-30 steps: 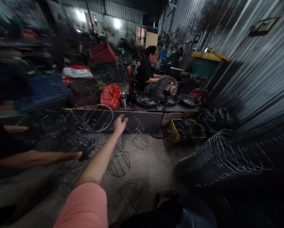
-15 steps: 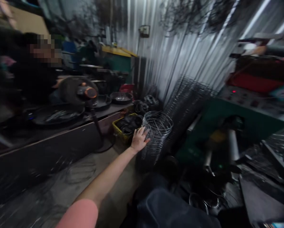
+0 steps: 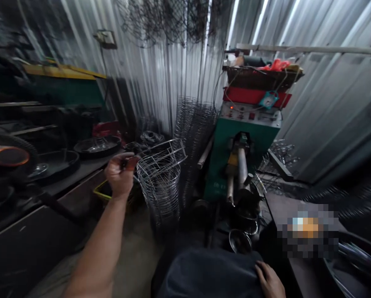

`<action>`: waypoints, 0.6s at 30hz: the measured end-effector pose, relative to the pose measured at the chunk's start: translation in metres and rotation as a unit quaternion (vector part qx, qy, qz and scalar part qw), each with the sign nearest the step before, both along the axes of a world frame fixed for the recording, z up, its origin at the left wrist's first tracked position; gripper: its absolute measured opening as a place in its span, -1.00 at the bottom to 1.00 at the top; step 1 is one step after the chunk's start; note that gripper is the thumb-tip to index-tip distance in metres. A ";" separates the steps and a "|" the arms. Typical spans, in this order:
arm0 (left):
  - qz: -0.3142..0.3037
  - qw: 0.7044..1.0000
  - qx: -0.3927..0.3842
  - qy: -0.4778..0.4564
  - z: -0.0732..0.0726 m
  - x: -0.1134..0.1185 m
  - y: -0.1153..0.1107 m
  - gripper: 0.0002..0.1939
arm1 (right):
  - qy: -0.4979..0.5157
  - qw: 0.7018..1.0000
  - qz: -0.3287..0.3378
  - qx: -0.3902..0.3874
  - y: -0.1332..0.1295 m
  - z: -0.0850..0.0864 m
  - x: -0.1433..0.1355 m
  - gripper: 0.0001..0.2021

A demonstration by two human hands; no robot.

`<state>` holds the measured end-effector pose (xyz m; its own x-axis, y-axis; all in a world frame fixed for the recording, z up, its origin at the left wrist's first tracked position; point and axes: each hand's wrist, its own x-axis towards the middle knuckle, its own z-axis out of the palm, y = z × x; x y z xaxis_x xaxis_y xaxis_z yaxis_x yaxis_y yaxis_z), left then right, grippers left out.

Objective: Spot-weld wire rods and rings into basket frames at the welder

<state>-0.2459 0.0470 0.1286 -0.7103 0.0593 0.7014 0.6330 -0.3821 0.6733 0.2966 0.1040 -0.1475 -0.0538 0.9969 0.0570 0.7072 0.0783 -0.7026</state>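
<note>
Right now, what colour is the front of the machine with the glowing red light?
Green; the machine front shows best in the head view.

Silvery wire frames [image 3: 160,186], green machine [image 3: 216,153]

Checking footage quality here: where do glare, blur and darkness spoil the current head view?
Head view: bright streaks on the wall; head view: fan blurred, machine clearer; head view: base of the wire stack lost in shadow.
</note>
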 end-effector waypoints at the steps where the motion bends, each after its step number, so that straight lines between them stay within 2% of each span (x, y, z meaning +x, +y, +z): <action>1: -0.064 0.997 0.034 -0.029 0.001 0.011 -0.011 -0.76 | 0.024 1.000 -0.009 -0.015 -0.001 0.009 -0.008 -0.56; 3: -0.178 0.977 0.062 -0.099 -0.003 0.039 -0.028 -0.75 | 0.100 0.994 -0.017 -0.032 -0.005 0.039 -0.027 -0.48; 5: -0.288 0.940 0.021 -0.181 -0.013 0.071 -0.033 -0.74 | 0.167 0.986 -0.010 -0.013 -0.009 0.080 -0.048 -0.42; 6: -0.341 0.912 -0.023 -0.228 -0.020 0.087 -0.032 -0.74 | 0.196 0.980 0.020 0.004 -0.012 0.103 -0.057 -0.41; 7: -0.388 0.876 -0.072 -0.277 -0.029 0.103 -0.028 -0.74 | 0.225 0.971 0.077 0.008 -0.016 0.124 -0.065 -0.41; 9: -0.449 0.802 -0.152 -0.364 -0.047 0.131 -0.019 -0.74 | 0.291 0.936 0.196 -0.011 -0.026 0.160 -0.076 -0.44; 11: -0.483 0.747 -0.197 -0.412 -0.063 0.151 -0.010 -0.76 | 0.340 0.893 0.283 -0.089 -0.040 0.182 -0.081 -0.51; 13: -0.506 0.714 -0.242 -0.420 -0.074 0.158 -0.005 -0.74 | 0.373 0.862 0.294 -0.179 -0.055 0.189 -0.083 -0.60; 14: -0.508 0.708 -0.267 -0.412 -0.078 0.159 -0.005 -0.72 | 0.386 0.855 0.276 -0.210 -0.061 0.187 -0.083 -0.63; 15: -0.497 0.715 -0.290 -0.398 -0.081 0.158 -0.007 -0.70 | 0.397 0.854 0.248 -0.226 -0.065 0.184 -0.083 -0.65; 16: -0.475 0.737 -0.301 -0.375 -0.085 0.158 -0.009 -0.69 | 0.408 0.856 0.217 -0.231 -0.068 0.178 -0.083 -0.65; 18: -0.411 0.808 -0.274 -0.320 -0.093 0.163 -0.017 -0.75 | 0.427 0.862 0.164 -0.221 -0.068 0.165 -0.084 -0.63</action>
<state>-0.0828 0.0296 0.0361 -0.4793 0.8735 -0.0855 -0.2281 -0.0300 0.9732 0.2124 0.0359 0.0180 -0.4628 0.8709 -0.1654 -0.0907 -0.2321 -0.9685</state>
